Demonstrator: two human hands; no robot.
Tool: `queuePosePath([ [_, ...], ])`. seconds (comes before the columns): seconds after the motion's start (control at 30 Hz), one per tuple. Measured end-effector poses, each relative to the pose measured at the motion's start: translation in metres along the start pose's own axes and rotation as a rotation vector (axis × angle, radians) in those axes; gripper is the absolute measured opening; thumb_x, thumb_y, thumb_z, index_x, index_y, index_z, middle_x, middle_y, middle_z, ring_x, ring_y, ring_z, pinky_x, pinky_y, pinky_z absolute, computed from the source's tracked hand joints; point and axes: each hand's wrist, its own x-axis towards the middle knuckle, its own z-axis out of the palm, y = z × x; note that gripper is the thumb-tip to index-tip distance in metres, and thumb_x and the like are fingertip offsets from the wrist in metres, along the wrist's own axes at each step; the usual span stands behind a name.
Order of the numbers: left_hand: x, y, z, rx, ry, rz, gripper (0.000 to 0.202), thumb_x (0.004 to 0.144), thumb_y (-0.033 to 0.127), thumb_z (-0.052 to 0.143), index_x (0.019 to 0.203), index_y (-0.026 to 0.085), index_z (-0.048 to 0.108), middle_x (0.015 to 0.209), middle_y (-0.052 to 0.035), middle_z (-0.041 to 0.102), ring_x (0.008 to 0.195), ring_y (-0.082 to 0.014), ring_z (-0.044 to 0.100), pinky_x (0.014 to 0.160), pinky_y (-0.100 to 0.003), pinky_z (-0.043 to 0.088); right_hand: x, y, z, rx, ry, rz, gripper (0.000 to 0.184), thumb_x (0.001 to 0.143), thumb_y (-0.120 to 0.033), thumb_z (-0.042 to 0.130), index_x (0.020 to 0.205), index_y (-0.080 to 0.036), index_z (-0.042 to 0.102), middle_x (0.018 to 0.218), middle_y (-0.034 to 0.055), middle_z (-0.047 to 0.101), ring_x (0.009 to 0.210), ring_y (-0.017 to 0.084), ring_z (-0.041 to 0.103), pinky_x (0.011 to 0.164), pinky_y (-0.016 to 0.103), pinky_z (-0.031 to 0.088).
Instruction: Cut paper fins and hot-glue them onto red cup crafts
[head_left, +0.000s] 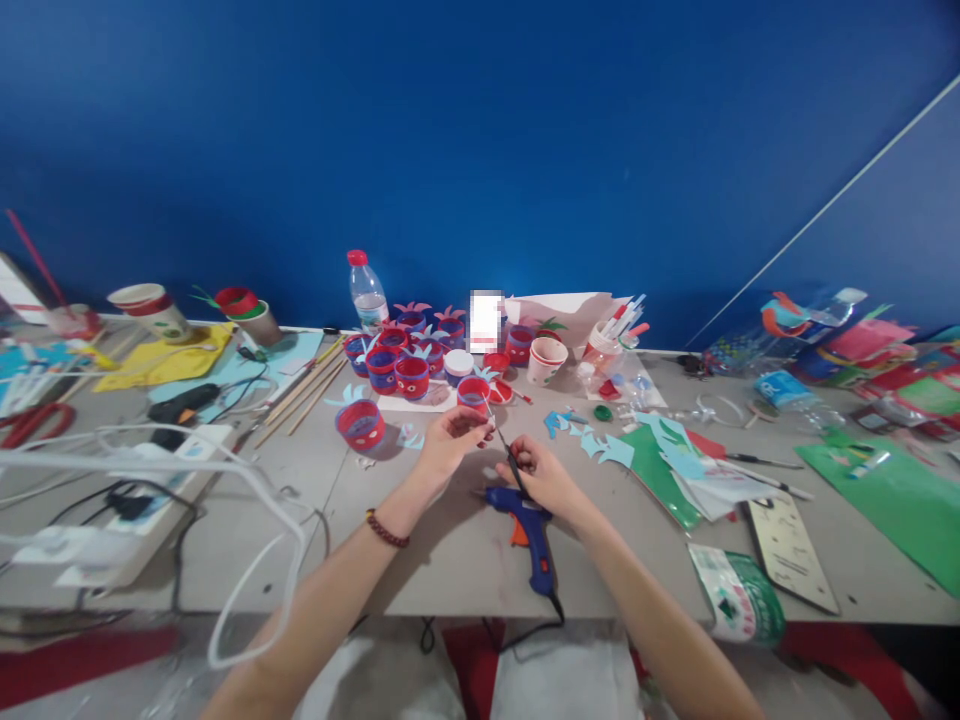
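Near the middle of the table, my left hand [457,440] pinches a small pale piece too small to name. Facing it, my right hand [541,475] is closed on a slim dark-handled tool [513,462]. The tool's thin metal tip points up toward my left fingertips; its exact kind is unclear. A blue glue gun [534,535] with an orange trigger lies on the table under my right hand. Just beyond my left fingers stands a red cup [472,392], partly hidden by them. A decorated red and purple cup [360,425] with light blue paper leaves stands to the left.
Several decorated cups [411,378] and a water bottle [367,295] stand toward the blue wall. Cut blue paper [611,448], green sheets [892,505] and a metal plate [791,550] lie right. A power strip [161,510], white cables [289,510] and wooden sticks [304,395] occupy the left.
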Motion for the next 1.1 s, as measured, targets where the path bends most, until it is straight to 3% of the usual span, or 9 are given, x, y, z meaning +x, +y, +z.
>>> queuePosePath([
  [0.2, -0.001, 0.000, -0.001, 0.037, 0.021, 0.007, 0.023, 0.055, 0.030, 0.081, 0.068, 0.015, 0.069, 0.064, -0.0029, 0.070, 0.058, -0.0120, 0.062, 0.061, -0.027, 0.052, -0.002, -0.001, 0.000, 0.012, -0.003, 0.010, 0.039, 0.066, -0.049, 0.068, 0.075, -0.021, 0.043, 0.054, -0.0092, 0.044, 0.050, 0.008, 0.038, 0.049, 0.021, 0.030],
  [0.47, -0.004, 0.008, 0.003, 0.031, 0.071, -0.006, 0.019, 0.053, 0.027, 0.080, 0.065, 0.015, 0.071, 0.061, -0.0029, 0.069, 0.054, -0.0116, 0.059, 0.058, -0.027, 0.051, -0.004, -0.004, 0.000, 0.074, -0.049, 0.056, 0.040, 0.067, -0.051, 0.069, 0.075, -0.020, 0.044, 0.052, -0.0091, 0.042, 0.048, 0.006, 0.032, 0.046, 0.021, 0.025],
  [0.93, -0.005, 0.004, 0.000, 0.004, -0.004, 0.000, 0.030, 0.061, 0.039, 0.078, 0.072, 0.014, 0.066, 0.067, -0.0024, 0.067, 0.060, -0.0122, 0.061, 0.058, -0.025, 0.051, -0.004, 0.003, 0.003, 0.129, -0.074, 0.020, 0.044, 0.071, -0.058, 0.065, 0.077, -0.020, 0.044, 0.055, -0.0086, 0.041, 0.048, 0.006, 0.031, 0.045, 0.021, 0.021],
  [1.1, -0.007, 0.009, 0.003, 0.043, -0.026, -0.005, 0.032, 0.058, 0.041, 0.080, 0.066, 0.015, 0.063, 0.061, 0.0002, 0.063, 0.055, -0.0100, 0.057, 0.056, -0.024, 0.050, -0.005, 0.001, 0.003, 0.124, -0.065, 0.017, 0.042, 0.071, -0.056, 0.065, 0.077, -0.020, 0.044, 0.055, -0.0087, 0.040, 0.048, 0.006, 0.031, 0.045, 0.021, 0.022],
])
